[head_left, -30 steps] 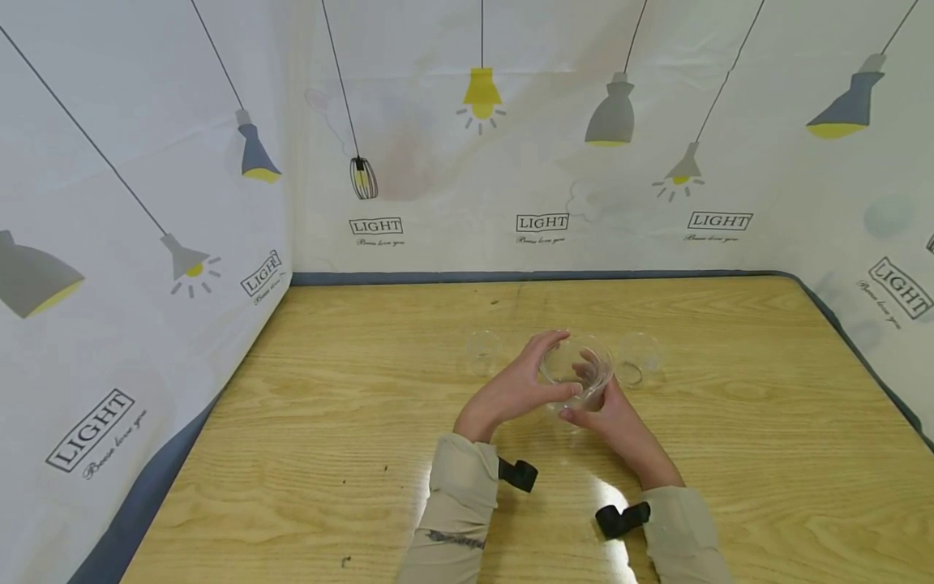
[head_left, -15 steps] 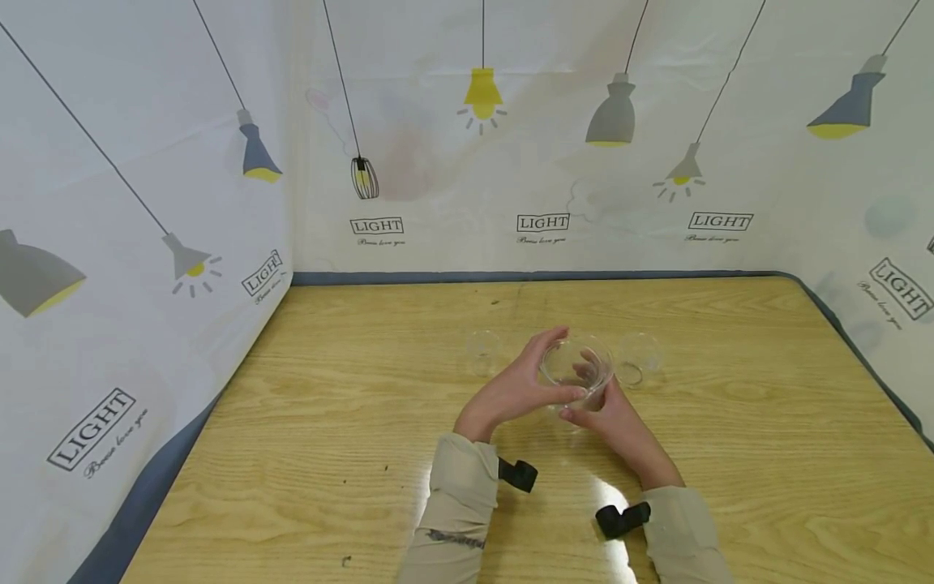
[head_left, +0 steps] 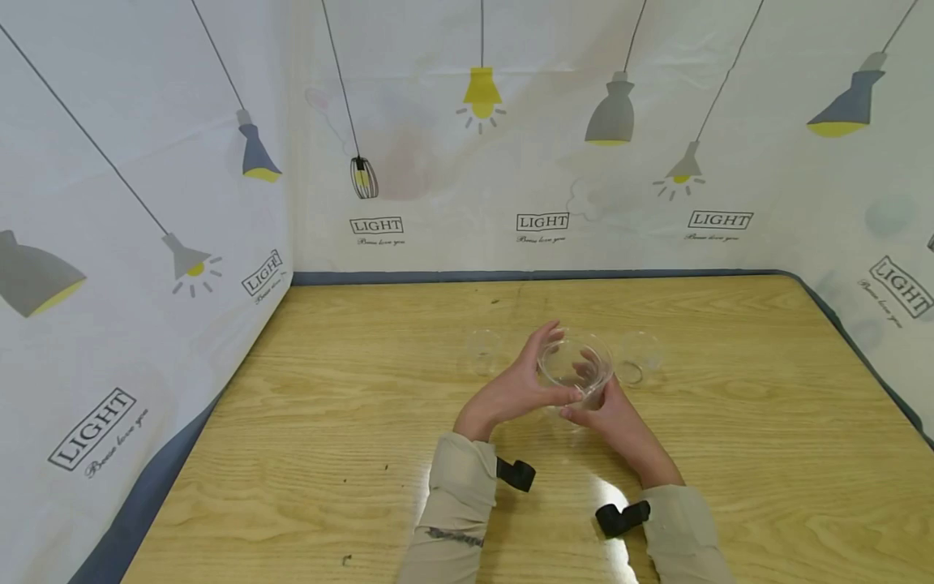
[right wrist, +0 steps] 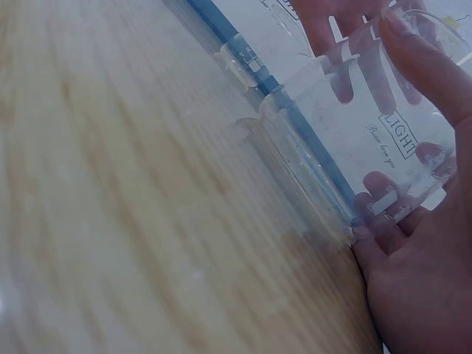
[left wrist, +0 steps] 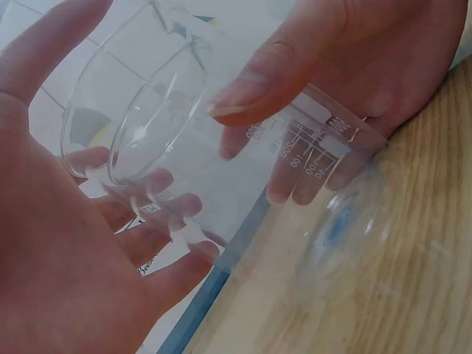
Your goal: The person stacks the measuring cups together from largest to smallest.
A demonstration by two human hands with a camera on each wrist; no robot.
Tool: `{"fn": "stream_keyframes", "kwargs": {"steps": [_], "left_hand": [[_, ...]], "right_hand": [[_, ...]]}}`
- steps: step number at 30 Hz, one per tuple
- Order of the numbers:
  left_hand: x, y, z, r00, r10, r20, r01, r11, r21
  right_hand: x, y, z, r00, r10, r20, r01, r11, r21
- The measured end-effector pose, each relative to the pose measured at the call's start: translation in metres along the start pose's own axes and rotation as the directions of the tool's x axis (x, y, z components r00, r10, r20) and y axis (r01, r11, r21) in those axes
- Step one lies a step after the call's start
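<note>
Centrally, the left hand (head_left: 520, 381), fingers spread in a wide curve, grips the upper part of the nested clear beakers (head_left: 576, 365); the right hand (head_left: 611, 410) clasps them lower down, between both palms. Beyond the left hand sits one clear vessel (head_left: 483, 347); beyond the right, a second clear vessel (head_left: 642, 350).

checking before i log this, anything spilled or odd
No spill or breakage shows, though fine cracks in the held clear beakers could hide. What stands out: a dark streak across the otherwise plain left sleeve, and small dark marks on the wood-grain table.
</note>
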State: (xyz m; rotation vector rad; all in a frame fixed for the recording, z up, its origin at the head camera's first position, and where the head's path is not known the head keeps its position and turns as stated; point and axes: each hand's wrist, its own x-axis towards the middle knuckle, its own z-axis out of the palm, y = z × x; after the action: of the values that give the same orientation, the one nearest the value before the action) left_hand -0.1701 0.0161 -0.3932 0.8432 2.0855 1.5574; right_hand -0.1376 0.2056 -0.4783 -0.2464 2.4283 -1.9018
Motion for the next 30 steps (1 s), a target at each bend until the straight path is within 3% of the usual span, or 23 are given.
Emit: {"fn": "stream_keyframes", "kwargs": {"steps": [6, 12, 18, 25, 30], "left_hand": [[0.003, -0.012, -0.001, 1.0, 0.029, 0.007, -0.029, 0.999, -0.035], [0.01, -0.038, 0.002, 0.999, -0.032, -0.013, 0.032, 0.999, -0.02], [0.011, -0.054, 0.005, 0.999, -0.034, -0.013, 0.034, 0.999, -0.022], [0.011, -0.062, 0.007, 0.999, -0.045, 0.005, 0.045, 0.998, -0.054], [0.009, -0.055, 0.006, 0.999, -0.04, 0.031, 0.043, 0.994, -0.102]], "right_hand": [[0.0, 0.001, 0.0, 1.0, -0.004, 0.005, 0.004, 1.0, 0.006], [0.0, 0.001, 0.0, 1.0, -0.006, 0.005, 0.006, 1.0, -0.003], [0.001, -0.001, 0.001, 0.999, -0.033, -0.013, 0.033, 0.999, 0.04], [0.0, -0.001, 0.001, 1.0, -0.015, -0.011, 0.015, 0.999, 0.028], [0.0, 0.0, 0.0, 1.0, -0.006, -0.006, 0.006, 1.0, -0.016]]}}
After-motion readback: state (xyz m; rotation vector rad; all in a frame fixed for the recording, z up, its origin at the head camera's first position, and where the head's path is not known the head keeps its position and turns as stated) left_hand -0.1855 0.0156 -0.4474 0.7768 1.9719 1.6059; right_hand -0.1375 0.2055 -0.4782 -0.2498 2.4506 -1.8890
